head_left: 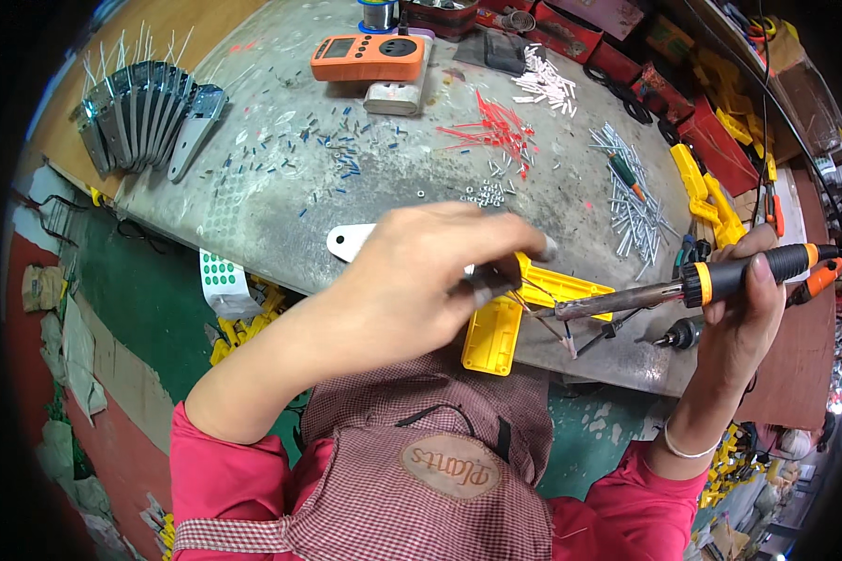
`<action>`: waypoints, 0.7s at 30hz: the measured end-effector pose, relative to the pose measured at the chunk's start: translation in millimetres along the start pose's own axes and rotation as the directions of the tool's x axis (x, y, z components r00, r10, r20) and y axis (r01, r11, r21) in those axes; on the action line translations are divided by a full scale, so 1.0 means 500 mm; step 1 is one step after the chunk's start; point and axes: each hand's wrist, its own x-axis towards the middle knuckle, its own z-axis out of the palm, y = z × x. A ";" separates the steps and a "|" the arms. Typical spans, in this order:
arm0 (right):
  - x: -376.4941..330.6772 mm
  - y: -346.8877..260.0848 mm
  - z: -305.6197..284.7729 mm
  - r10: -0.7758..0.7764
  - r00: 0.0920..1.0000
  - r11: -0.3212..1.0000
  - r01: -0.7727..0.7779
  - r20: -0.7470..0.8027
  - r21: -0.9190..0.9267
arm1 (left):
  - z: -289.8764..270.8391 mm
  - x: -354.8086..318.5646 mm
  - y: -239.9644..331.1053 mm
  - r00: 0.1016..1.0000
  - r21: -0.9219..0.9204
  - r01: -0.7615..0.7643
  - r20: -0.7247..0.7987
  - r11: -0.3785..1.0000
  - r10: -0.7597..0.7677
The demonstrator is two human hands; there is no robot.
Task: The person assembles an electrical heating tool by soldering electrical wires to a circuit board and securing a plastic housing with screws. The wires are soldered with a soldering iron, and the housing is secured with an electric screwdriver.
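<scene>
Soldering iron (683,287) clenched in right hand (744,323), left hand (421,280) fingertips pinched on thin wires above yellow housing (496,337)

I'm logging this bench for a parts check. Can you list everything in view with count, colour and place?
soldering iron: one, black and orange grip, in the right hand
yellow casing: one, near bench edge, under the hands
white plate: one, partly hidden behind left hand
meter: one, orange, far side of bench
metal brackets: a row, grey, far left
red wires: a bundle, centre far
white tubes: a pile, far right of the meter
metal pins: a heap, silver, right
screws: small cluster, silver, centre
bench: one, grey, worn
left hand: fingers pinch a small part, too hidden to name
right hand: grips the iron
</scene>
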 end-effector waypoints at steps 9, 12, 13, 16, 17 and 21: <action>0.011 0.013 0.001 -0.004 1.000 0.999 0.004 -0.015 0.033 | -0.114 -0.047 -0.143 0.831 0.197 0.533 -0.305 0.823 -0.465; 0.026 0.015 -0.011 0.030 0.999 0.997 -0.027 -0.037 0.079 | -0.086 -0.045 -0.119 0.931 0.216 0.310 -0.267 0.926 -0.249; 0.029 0.016 -0.022 0.024 0.994 0.998 -0.018 -0.110 0.059 | -0.073 -0.035 -0.098 0.960 0.236 0.231 -0.213 0.944 -0.181; 0.062 0.009 -0.023 -0.023 0.992 0.994 0.035 -0.120 0.101 | -0.033 -0.025 -0.039 0.982 0.210 -0.128 -0.109 0.969 0.153; 0.084 0.013 -0.002 0.012 0.974 0.997 0.004 -0.227 0.072 | -0.015 -0.021 -0.038 0.969 0.252 -0.213 -0.067 0.944 0.236; 0.181 0.049 0.080 -0.041 0.989 0.986 0.017 -0.145 -0.165 | 0.049 -0.012 -0.046 0.950 0.286 -0.281 -0.054 0.916 0.309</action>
